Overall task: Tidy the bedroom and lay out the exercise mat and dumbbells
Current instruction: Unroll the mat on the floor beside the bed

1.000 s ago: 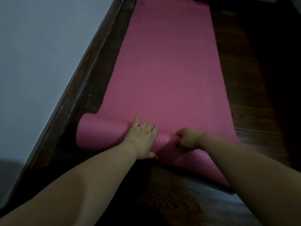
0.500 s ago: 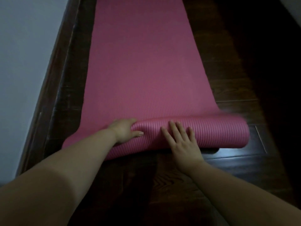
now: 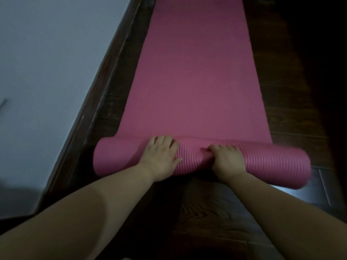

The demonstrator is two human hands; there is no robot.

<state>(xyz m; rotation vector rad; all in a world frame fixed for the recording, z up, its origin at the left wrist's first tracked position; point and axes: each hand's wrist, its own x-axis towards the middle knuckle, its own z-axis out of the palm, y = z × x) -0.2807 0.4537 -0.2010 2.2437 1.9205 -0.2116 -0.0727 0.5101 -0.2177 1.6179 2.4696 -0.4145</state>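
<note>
Both hands are working the roll (image 3: 202,158) of the pink mat (image 3: 197,72) right now. Left hand (image 3: 161,156) is lying pretty flat over the top of the roll, fingers spread and reaching to the far side, thumb sticking out toward the right hand, so it's pressing more than holding. Right hand (image 3: 228,159) is sitting just beside it with fingers curled over the roll's top, bunching the foam a bit, so that one looks like an actual grip on the roll.

Step-wise I'd say this is the mat-laying part, and it's well along: most of the mat is already lying flat beyond the roll, running away along the floor (image 3: 291,102), with the wall (image 3: 47,72) and its dark skirting off to the roll's left. What's left is that last rolled bit, sitting across the near end.

Next move probably needs both hands drawing the roll toward the person evenly, since the roll's right end is sitting a little nearer than its left end. Hands are both near the roll's middle, ends sticking out free on either side. No dumbbells showing anywhere.
</note>
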